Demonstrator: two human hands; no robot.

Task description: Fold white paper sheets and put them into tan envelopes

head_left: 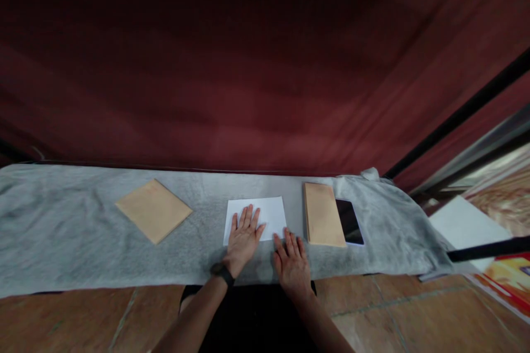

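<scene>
Head view: white paper [271, 210] lies flat, pressing seemingly unfinished; left hand [243, 238] on it, right hand [292, 262] at its four o'clock corner, both with fingers apart.

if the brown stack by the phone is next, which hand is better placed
Likely the right hand: it lies closer to the brown stack, while the left hand is farther off, spread on the white paper.
</scene>
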